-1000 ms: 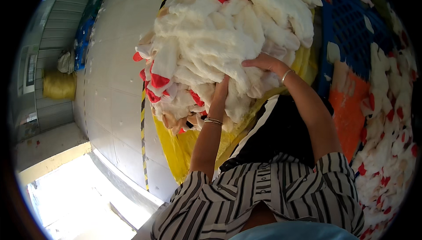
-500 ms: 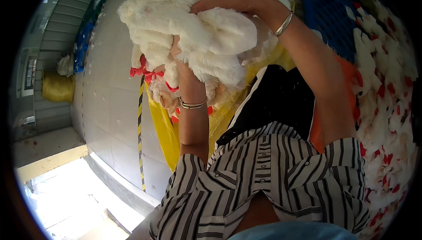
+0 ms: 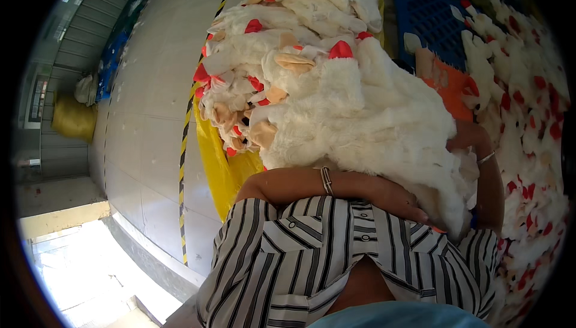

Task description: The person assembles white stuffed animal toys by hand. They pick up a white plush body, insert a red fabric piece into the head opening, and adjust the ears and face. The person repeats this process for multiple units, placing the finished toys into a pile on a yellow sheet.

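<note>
I hug a big bundle of white plush pieces (image 3: 372,118) against my striped shirt. My left hand (image 3: 402,201) lies under the bundle's lower edge, forearm crossing my chest with a bracelet on the wrist. My right hand (image 3: 467,139) presses on the bundle's right side, partly hidden by the fur, a bracelet on that wrist too. Just beyond the bundle is a heap of white plush toy skins with red and tan parts (image 3: 270,58), lying on a yellow sheet (image 3: 219,169).
A yellow-black striped line (image 3: 186,142) runs along the grey floor on the left. A blue pallet (image 3: 432,16) and an orange piece (image 3: 450,82) lie behind the heap. More white-and-red plush pieces (image 3: 528,100) cover the right side. A yellow sack (image 3: 72,118) stands far left.
The bundle, held high in both hands before, has come down against my chest. My left arm now wraps under it and my right hand sits at its side.
</note>
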Demonstrator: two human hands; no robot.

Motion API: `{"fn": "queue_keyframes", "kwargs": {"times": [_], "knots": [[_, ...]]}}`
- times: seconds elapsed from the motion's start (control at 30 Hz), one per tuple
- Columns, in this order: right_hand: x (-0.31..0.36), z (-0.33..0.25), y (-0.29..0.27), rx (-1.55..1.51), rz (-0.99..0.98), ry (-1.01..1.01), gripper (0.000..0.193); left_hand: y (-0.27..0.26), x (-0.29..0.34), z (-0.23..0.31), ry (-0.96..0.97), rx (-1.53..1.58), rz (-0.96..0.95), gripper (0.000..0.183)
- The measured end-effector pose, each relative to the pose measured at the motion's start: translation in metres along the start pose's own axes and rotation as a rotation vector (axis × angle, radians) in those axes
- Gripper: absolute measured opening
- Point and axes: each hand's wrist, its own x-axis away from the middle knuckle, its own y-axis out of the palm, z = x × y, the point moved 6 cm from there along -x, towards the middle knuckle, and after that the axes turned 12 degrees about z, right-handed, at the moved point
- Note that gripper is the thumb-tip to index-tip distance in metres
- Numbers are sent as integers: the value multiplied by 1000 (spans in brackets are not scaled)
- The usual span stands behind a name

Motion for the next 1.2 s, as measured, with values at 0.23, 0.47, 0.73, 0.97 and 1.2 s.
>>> {"fn": "queue_keyframes", "kwargs": {"times": [0.23, 0.47, 0.73, 0.97, 1.2], "knots": [[26, 82, 27, -140, 62, 132, 58, -106, 82, 93, 74, -21, 187, 38], [-43, 89, -41, -161, 443, 59, 58, -258, 84, 68, -108, -352, 770, 37], [-113, -42, 17, 356, 467, -120, 40, -316, 70, -30, -628, -897, 723, 47], [-38, 30, 105, 178, -81, -332, 32, -174, 119, -105, -250, -498, 522, 38], [-87, -47, 60, 227, 36, -141, 33, -185, 121, -14, -238, -702, 756, 27]]}}
